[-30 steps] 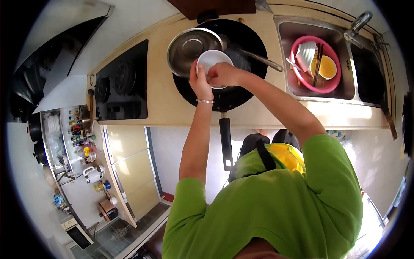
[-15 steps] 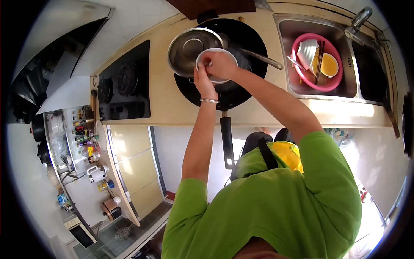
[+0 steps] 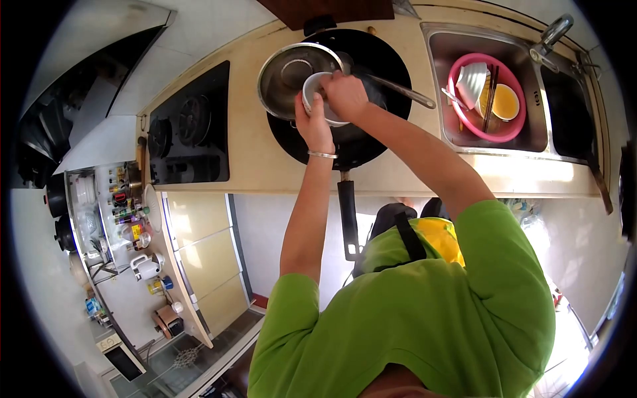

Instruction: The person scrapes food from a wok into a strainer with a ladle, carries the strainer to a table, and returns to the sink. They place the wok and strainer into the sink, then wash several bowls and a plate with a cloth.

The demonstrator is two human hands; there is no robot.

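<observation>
A white bowl (image 3: pixel 314 89) is tilted above the black wok (image 3: pixel 388 63), which stands on the counter with its handle toward me. My left hand (image 3: pixel 315 126) grips the bowl's near-left side, thumb on the rim. My right hand (image 3: pixel 345 96) is at the bowl's right side with its fingers curled at the rim; whether they hold the rim or something small is hidden. A metal pot or lid (image 3: pixel 282 83) lies over the wok's left part, behind the bowl. The handle of a metal utensil (image 3: pixel 411 94) sticks out over the wok's right edge.
At the right is a steel sink (image 3: pixel 537 136) with a pink basin (image 3: pixel 456 71) holding bowls and chopsticks, under a faucet (image 3: pixel 556 30). A black cooktop (image 3: pixel 192 149) lies at the left. A brown board (image 3: pixel 325 10) is behind the wok. Shelves with bottles stand at the far left.
The bowl has tipped, showing more of its inside on the left. My right hand has moved from over the bowl's middle to its right side. My left hand has shifted slightly.
</observation>
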